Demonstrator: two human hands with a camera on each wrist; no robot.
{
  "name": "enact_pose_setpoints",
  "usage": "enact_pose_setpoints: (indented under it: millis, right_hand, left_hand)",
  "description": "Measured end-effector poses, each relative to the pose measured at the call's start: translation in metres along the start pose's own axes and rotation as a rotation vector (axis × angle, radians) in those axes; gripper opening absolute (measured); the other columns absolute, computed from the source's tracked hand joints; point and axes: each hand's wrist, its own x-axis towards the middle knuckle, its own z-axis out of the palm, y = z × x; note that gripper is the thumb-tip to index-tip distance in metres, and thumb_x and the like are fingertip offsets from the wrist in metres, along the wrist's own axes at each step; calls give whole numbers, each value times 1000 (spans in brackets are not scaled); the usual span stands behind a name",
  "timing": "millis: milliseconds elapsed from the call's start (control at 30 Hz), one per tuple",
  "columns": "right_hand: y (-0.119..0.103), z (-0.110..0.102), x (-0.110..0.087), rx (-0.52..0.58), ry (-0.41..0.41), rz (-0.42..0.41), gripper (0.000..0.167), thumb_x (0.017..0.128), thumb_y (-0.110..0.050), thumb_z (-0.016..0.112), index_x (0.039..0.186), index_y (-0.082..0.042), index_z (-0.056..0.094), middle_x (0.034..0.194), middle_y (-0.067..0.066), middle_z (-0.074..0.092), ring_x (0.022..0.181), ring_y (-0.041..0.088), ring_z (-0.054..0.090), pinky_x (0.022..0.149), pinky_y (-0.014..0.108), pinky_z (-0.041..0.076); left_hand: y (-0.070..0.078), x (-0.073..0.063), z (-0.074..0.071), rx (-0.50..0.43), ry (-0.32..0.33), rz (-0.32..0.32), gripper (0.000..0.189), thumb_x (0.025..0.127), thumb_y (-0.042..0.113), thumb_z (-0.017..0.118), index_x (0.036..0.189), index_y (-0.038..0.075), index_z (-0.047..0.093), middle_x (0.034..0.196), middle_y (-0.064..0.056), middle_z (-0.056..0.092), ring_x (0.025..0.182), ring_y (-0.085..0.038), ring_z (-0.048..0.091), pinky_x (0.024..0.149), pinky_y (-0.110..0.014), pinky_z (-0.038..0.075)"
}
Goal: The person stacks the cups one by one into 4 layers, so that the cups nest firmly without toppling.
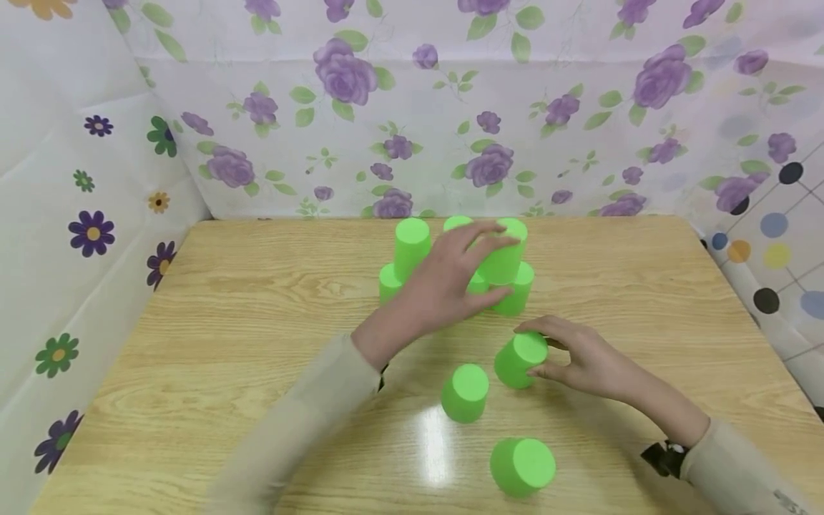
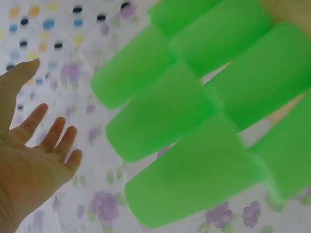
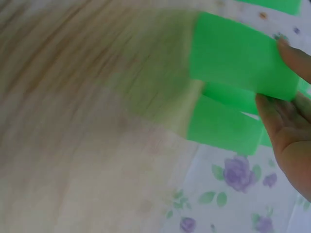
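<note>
Green plastic cups, bottoms up, stand in two tiers toward the back of the table, with an upper left cup [image 1: 410,250] and an upper right cup [image 1: 511,230] in the top row. My left hand [image 1: 440,282] hovers in front of them and hides part of the stack in the head view. Its fingers are spread and relaxed, and in the left wrist view a gap separates the hand [image 2: 34,170] from the cups. Nearer, at the right, my right hand [image 1: 589,361] pinches another green cup [image 1: 518,363] between thumb and fingers, close over the table.
Two more upturned cups are on the wooden table [image 1: 257,343], a near-middle cup [image 1: 466,393] and a front cup [image 1: 523,466]. Behind the table hangs a flowered cloth [image 1: 270,143]; patterned cloths also line the left and right sides.
</note>
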Motion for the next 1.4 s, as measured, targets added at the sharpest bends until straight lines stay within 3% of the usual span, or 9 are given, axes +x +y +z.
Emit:
enact_pose_setpoints:
  millis: [133,300,433,533,667,1000,1233,1300,1400]
  right_hand:
    - [3,-6,1,-58,-26,-12,57,73,-20,79,124,-10,55,115,-5,60,100,9,58,83,30,53]
    - [3,-16,3,-94,-67,-15,54,74,-22,78,122,-9,56,116,-3,60,101,10,58,83,29,53]
    - [-4,-24,8,-141,-107,-39,51,77,-26,77,121,-11,57,117,-4,60,104,12,59,84,31,53]
    - [-13,-34,14,-168,-126,-52,49,79,-30,75,121,-13,57,116,-5,60,104,12,59,83,31,53]
    - [-29,-51,24,-167,-109,-84,48,79,-29,75,121,-13,57,115,-7,60,100,8,58,79,28,54]
    - [-73,-99,57,-205,26,-264,60,67,-13,83,121,-10,58,115,-1,62,99,8,58,79,18,51]
    - [-84,-125,85,-254,154,-295,67,60,-9,86,121,-6,59,113,4,64,96,8,60,81,10,48]
    - [-82,-129,94,-236,184,-304,67,59,-7,86,119,-5,59,111,6,64,96,4,59,81,9,47]
    - [-77,-134,106,-238,212,-244,62,62,-8,85,119,-6,60,112,5,64,97,-2,56,80,8,47]
  left_hand:
    - [10,-38,7,-140,-14,-4,50,81,29,72,125,11,55,129,-4,51,120,-17,47,104,-28,36]
    - [25,-81,18,-331,-141,-169,50,84,29,70,128,12,54,132,-2,50,123,-14,44,106,-31,36]
    - [34,-107,26,-383,-259,-258,54,86,35,66,133,14,49,136,-2,46,126,-14,42,106,-32,36]
    - [38,-118,31,-386,-306,-305,58,88,41,61,137,16,45,138,0,44,128,-14,40,107,-33,35]
    - [39,-126,37,-376,-315,-348,59,88,43,59,138,18,43,138,2,44,129,-14,40,107,-34,35]
    - [38,-125,44,-388,-232,-351,48,79,17,74,122,6,57,120,-5,61,109,-12,58,91,-21,47]
    - [35,-111,40,-329,-288,-335,44,72,15,77,112,4,63,104,-4,66,89,-6,59,76,-14,49]
    - [36,-108,38,-289,-313,-319,44,72,16,76,112,4,64,102,-4,67,88,-6,59,75,-12,48]
    - [37,-105,35,-246,-343,-302,45,74,17,76,114,3,63,105,-6,66,93,-10,61,78,-14,48]
